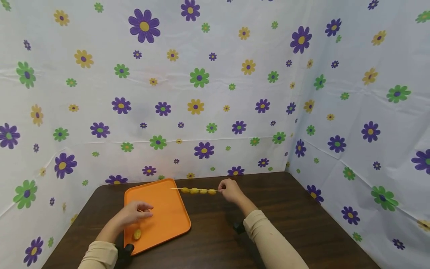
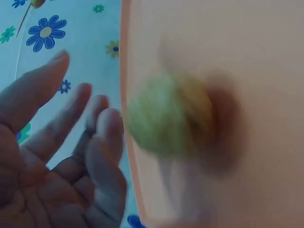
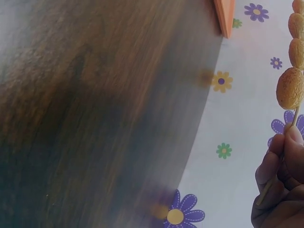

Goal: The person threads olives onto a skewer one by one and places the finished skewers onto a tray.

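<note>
In the head view my right hand pinches a thin wooden skewer by its right end, above the table's far side. Several small, yellow-brown, wrinkled pieces that look like baby potatoes are threaded along it. The skewer's bare tip points left, over the tray's right edge. Over an orange tray hovers my left hand, fingers loosely bent and nothing between them. A single loose potato lies in the tray's near left part, below that hand; it looks large and blurred in the left wrist view.
The dark wooden table extends to the right of the tray. A white flower-patterned sheet hangs behind the table and along its right side. Dark wrist mounts sit at both cuffs.
</note>
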### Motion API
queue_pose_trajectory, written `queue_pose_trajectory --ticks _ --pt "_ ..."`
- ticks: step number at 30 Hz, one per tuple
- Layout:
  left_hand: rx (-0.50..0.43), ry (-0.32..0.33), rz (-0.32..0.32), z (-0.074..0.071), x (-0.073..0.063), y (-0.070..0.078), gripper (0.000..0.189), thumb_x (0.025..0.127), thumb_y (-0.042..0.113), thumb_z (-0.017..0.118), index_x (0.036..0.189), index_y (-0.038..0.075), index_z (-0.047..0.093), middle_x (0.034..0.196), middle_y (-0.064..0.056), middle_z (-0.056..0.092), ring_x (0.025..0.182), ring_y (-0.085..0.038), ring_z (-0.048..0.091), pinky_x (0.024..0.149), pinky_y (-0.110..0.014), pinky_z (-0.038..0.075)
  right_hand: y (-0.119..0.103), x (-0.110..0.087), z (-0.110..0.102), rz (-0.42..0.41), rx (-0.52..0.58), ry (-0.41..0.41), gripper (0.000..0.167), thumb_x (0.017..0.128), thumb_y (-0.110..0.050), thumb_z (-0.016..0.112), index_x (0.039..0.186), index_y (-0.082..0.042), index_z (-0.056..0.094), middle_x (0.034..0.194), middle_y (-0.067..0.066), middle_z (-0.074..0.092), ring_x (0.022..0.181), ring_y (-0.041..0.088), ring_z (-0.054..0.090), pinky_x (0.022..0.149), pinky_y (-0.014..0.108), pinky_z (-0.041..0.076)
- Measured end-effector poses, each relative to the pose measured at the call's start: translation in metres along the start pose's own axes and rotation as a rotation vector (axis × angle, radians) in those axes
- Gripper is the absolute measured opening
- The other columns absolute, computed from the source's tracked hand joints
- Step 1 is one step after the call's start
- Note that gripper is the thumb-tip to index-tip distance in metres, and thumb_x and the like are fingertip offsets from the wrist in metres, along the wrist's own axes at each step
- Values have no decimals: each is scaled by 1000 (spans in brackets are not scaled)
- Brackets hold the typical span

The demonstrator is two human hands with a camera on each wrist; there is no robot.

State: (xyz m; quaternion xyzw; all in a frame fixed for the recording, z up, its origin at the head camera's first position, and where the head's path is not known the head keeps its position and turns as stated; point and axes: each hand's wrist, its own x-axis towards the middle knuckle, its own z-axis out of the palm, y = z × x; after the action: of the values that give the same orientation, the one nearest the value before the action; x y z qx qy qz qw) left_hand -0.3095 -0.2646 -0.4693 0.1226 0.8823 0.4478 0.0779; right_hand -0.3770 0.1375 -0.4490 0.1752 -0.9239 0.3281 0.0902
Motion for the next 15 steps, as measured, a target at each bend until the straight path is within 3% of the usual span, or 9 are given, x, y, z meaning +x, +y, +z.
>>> queue_pose_trajectory --ticks 7,15 --pt "196 -52 -22 -11 -19 -6 26 84 10 83 101 -4 70 89 -4 66 83 -21 60 75 -39 58 2 -4 1 -8 0 -6 11 90 7 67 82 1 68 75 3 61 70 15 53 63 30 50" --pt "230 -116 -55 -13 -29 -1 17 80 10 86 84 2 71 78 -1 67 73 -17 56 68 -33 53 4 -5 4 -8 9 -11 17 90 8 67 78 -5 66 75 1 59 70 15 52 63 29 49"
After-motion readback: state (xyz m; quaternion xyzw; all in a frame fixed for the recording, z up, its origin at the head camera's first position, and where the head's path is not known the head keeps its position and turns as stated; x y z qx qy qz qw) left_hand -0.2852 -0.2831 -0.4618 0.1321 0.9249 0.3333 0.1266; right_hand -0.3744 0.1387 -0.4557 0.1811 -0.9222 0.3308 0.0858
